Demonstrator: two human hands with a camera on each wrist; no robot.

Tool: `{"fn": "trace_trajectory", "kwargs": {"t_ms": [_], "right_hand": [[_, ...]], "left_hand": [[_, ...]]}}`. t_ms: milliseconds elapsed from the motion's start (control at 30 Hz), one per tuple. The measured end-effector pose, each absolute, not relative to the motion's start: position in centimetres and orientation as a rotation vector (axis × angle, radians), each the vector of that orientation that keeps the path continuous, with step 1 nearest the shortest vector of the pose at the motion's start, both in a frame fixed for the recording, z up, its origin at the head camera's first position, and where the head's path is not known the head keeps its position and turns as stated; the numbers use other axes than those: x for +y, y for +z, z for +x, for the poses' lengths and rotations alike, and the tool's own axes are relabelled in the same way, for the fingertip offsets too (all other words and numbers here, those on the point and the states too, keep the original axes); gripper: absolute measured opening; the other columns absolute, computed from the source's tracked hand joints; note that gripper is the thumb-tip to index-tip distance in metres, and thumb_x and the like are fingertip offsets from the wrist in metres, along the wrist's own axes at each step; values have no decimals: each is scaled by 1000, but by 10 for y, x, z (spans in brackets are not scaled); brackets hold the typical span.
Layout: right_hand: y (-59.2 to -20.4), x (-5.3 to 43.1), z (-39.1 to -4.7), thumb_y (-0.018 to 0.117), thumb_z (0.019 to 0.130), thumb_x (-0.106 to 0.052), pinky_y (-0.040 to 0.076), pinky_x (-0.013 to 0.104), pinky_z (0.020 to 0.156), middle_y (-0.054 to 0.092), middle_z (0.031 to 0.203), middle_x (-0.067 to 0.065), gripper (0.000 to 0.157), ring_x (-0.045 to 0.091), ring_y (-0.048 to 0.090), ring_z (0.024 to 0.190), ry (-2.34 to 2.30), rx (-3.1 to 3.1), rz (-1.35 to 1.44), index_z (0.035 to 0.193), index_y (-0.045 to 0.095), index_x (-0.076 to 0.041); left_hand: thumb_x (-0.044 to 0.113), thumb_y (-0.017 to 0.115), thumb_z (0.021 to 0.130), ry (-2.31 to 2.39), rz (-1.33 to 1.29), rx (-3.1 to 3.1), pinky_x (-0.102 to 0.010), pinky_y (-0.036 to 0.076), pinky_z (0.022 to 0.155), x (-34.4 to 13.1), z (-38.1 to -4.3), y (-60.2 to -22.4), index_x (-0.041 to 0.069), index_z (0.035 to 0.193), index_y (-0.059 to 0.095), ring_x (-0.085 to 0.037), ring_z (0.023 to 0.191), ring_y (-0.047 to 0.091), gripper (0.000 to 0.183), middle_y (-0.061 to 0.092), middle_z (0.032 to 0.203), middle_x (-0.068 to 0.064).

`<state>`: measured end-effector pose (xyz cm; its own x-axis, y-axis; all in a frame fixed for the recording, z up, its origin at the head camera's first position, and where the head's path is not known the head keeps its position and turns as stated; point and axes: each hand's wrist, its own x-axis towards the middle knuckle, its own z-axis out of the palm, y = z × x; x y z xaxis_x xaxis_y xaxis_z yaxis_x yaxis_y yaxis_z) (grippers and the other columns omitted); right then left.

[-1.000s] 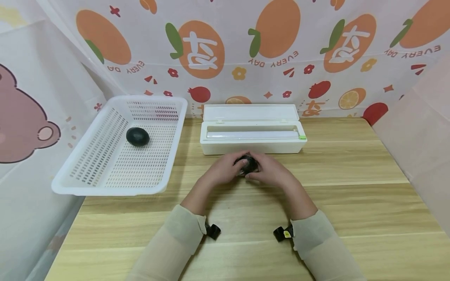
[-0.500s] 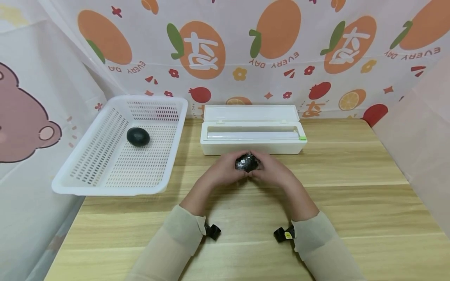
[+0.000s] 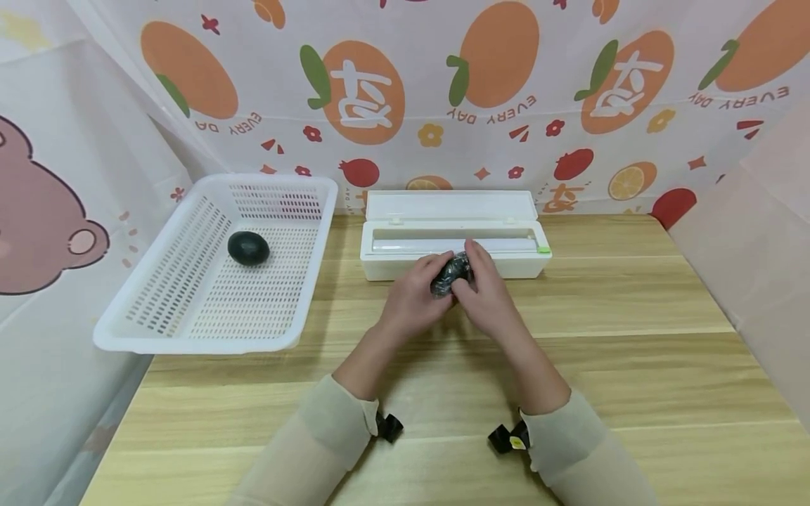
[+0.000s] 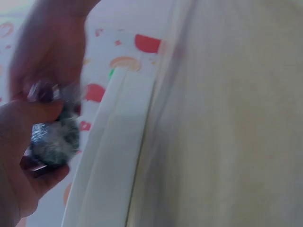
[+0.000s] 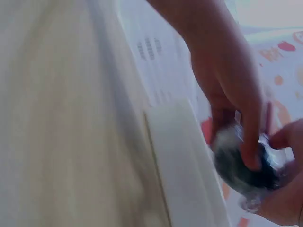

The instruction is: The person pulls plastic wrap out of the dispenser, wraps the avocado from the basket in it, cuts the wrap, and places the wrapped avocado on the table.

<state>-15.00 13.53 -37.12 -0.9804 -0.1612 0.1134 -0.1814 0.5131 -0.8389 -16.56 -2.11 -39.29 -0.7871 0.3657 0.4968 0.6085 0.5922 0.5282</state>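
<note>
Head: hands [image 3: 413, 301] [image 3: 491, 299] around wrapped oval [image 3: 448, 275]

Dk oval obj [image 3: 451, 275] in crinkly clr wrap [image 4: 56, 141], held tilted.

Soft, bright light on my surface [image 3: 633, 379]
Faint shadows lie beneath my fingers [image 3: 482, 264]; glints speckle the wrapped dark oval [image 4: 56, 141]. My head view is clear, both wrist views hazy and blurred.
</note>
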Motion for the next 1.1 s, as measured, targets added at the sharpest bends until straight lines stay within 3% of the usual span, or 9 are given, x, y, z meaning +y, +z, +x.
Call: {"fn": "trace_trajectory", "kwargs": {"t_ms": [167, 300, 567, 700, 833, 900, 1000, 1100], "right_hand": [[-383, 121, -147, 48, 100, -27, 18, 47, 121, -1, 166, -2, 71, 18, 2, 152, 1587, -2492, 360, 157, 11, -6], [-390, 118, -149, 43, 104, -32, 11, 48, 123, -2, 166, -4, 65, 17, -5, 153, 1496, -2485, 466, 156, 15, -4], [-390, 121, -150, 36, 107, -38, 6, 48, 123, 11, 165, 7, 58, 18, -7, 153, 1336, -2518, 691, 153, 29, -3], [-390, 121, -148, 33, 106, -46, 5, 49, 123, 7, 166, 4, 64, 18, -10, 152, 1321, -2502, 782, 155, 25, -6], [-390, 118, -145, 31, 106, -48, -1, 56, 121, 2, 166, -2, 64, 17, -12, 152, 1343, -2488, 852, 157, 21, -10], [-390, 118, -144, 35, 107, -40, -4, 57, 120, 8, 165, -1, 58, 17, -5, 153, 1417, -2429, 850, 156, 26, -11], [-390, 119, -144, 40, 105, -21, -2, 51, 122, 30, 160, 3, 47, 18, 21, 150, 1630, -2220, 732, 151, 39, -10], [-387, 124, -145, 39, 101, -5, 15, 43, 123, 49, 149, 6, 43, 21, 44, 140, 1813, -1954, 556, 142, 51, -6]], "left_hand": [[9, 76, 80, -1022, -688, -2398, -35, 54, 94, -14, -162, -398, -1, 134, 58, -27, 114, 64, 58, 65, 123, -15], [9, 74, 83, -1237, -582, -2447, -35, 50, 100, -17, -164, -398, -1, 136, 56, -27, 121, 61, 57, 64, 128, -17], [10, 67, 88, -1716, -471, -2482, -40, 45, 107, -28, -171, -398, 23, 150, 42, -23, 131, 52, 68, 56, 141, -9], [17, 60, 96, -1867, -492, -2472, -39, 37, 113, -30, -172, -396, 25, 149, 43, -20, 140, 41, 56, 46, 151, -1], [27, 55, 100, -1999, -419, -2457, -43, 39, 112, -31, -173, -394, 29, 147, 46, -18, 140, 40, 48, 46, 150, 4], [30, 54, 101, -2049, -395, -2442, -44, 41, 110, -31, -173, -393, 30, 147, 46, -18, 139, 42, 47, 47, 150, 4], [31, 54, 101, -2075, -366, -2423, -44, 41, 110, -30, -175, -390, 29, 148, 46, -20, 138, 43, 47, 46, 151, 1], [30, 54, 101, -2057, -367, -2434, -43, 36, 114, -29, -176, -388, 27, 147, 48, -23, 140, 41, 46, 45, 152, -3]]}}
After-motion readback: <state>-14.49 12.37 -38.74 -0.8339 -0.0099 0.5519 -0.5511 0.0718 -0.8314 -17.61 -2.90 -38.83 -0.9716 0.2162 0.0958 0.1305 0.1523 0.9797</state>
